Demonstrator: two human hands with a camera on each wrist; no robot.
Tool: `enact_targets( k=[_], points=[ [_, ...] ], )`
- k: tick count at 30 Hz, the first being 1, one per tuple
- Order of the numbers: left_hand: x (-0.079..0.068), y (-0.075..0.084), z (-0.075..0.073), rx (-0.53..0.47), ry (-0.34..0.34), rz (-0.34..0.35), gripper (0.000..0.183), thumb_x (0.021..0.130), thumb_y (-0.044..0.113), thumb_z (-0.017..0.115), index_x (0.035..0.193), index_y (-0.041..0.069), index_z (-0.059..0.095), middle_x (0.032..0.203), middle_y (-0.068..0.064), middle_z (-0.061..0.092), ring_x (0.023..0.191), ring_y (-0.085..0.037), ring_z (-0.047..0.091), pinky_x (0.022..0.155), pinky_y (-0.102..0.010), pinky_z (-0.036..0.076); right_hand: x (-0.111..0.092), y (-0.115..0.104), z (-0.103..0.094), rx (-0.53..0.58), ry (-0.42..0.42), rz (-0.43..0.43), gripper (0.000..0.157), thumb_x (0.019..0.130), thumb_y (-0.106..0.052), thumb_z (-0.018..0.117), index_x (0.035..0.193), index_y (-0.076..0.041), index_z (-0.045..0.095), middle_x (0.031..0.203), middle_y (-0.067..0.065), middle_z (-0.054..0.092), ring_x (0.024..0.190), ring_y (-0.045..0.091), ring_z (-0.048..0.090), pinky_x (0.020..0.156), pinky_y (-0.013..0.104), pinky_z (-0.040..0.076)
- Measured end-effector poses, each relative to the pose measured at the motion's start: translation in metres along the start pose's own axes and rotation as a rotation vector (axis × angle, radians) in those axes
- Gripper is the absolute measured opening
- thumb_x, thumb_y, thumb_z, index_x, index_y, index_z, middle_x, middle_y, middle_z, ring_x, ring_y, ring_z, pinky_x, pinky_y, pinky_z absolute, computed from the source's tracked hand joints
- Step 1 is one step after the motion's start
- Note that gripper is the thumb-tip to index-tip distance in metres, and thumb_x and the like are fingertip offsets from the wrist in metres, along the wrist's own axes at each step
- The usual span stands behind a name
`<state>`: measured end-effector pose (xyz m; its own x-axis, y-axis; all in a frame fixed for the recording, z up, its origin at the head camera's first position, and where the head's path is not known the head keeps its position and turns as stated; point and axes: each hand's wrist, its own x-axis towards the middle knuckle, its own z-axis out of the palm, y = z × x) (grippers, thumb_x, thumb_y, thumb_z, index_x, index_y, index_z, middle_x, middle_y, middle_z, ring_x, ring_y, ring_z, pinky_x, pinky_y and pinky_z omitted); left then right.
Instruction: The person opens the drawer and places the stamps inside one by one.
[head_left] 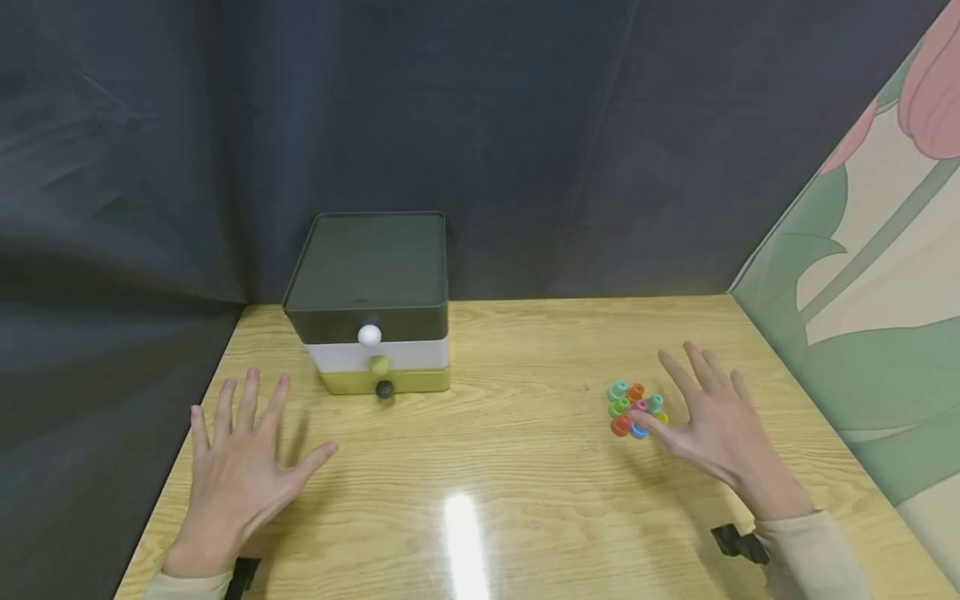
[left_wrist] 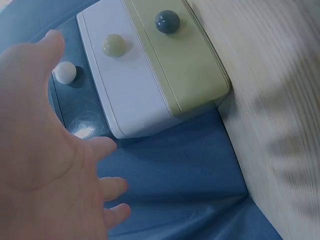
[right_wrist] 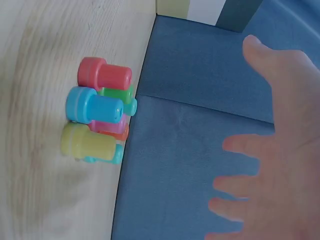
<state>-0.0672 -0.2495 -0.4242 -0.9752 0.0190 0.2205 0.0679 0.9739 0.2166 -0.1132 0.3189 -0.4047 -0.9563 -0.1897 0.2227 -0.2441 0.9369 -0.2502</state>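
Note:
My left hand (head_left: 238,479) is spread over the table at the left, holding nothing. Nearest to it is a small drawer box (head_left: 367,258) with a dark top, then a white drawer (left_wrist: 122,85) and a green drawer (left_wrist: 192,65); each tier has a round knob. On the right, my right hand (head_left: 720,425) hovers with fingers apart and nothing in its grasp. Beside its thumb a cluster of colourful plastic pegs stands on their wide ends, among them a red peg (right_wrist: 105,74), a blue peg (right_wrist: 95,105) and a yellow peg (right_wrist: 87,141). The right thumb partly covers the cluster in the head view.
A light wooden table (head_left: 510,433) carries everything. Behind it and at the left hangs a dark cloth (head_left: 525,150). A flower-patterned panel (head_left: 877,275) borders the right edge. Dark straps sit near both wrists, by the sleeves.

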Motion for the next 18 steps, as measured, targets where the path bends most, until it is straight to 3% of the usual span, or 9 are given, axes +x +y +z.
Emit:
enact_targets(
  k=[6, 9, 13, 18],
  points=[
    [0.000, 0.006, -0.002, -0.034, 0.041, 0.009, 0.105, 0.091, 0.074, 0.065, 0.169, 0.014, 0.030, 0.176, -0.025, 0.016, 0.159, -0.054, 0.015, 0.124, -0.078, 0.002, -0.002, -0.004, 0.006, 0.061, 0.126, -0.031, 0.074, 0.090, -0.049, 0.081, 0.143, -0.001, 0.063, 0.149, 0.032, 0.055, 0.131, 0.058, 0.052, 0.098, 0.076, 0.043],
    [0.001, 0.011, -0.001, -0.063, 0.069, 0.011, 0.099, 0.093, 0.069, 0.066, 0.168, 0.013, 0.033, 0.175, -0.026, 0.020, 0.157, -0.054, 0.021, 0.123, -0.078, 0.009, -0.003, -0.007, 0.012, 0.100, 0.154, 0.003, 0.060, 0.093, -0.044, 0.080, 0.135, -0.002, 0.070, 0.127, 0.024, 0.070, 0.103, 0.042, 0.066, 0.077, 0.057, 0.055],
    [0.004, 0.018, 0.001, -0.109, 0.180, 0.040, 0.088, 0.093, 0.056, 0.071, 0.163, 0.011, 0.042, 0.169, -0.027, 0.034, 0.149, -0.053, 0.034, 0.119, -0.076, 0.023, -0.004, -0.008, 0.021, 0.181, 0.114, 0.063, 0.048, 0.099, -0.040, 0.076, 0.132, -0.005, 0.072, 0.102, 0.012, 0.078, 0.065, 0.012, 0.059, 0.051, 0.030, 0.044],
    [0.011, 0.027, 0.005, -0.171, 0.382, 0.099, 0.073, 0.087, 0.040, 0.078, 0.149, 0.006, 0.059, 0.150, -0.025, 0.057, 0.131, -0.051, 0.054, 0.100, -0.068, 0.045, -0.006, -0.006, 0.037, 0.280, 0.068, 0.096, 0.039, 0.101, -0.030, 0.074, 0.127, -0.001, 0.073, 0.094, 0.011, 0.079, 0.059, 0.001, 0.060, 0.046, 0.025, 0.046]
  ],
)
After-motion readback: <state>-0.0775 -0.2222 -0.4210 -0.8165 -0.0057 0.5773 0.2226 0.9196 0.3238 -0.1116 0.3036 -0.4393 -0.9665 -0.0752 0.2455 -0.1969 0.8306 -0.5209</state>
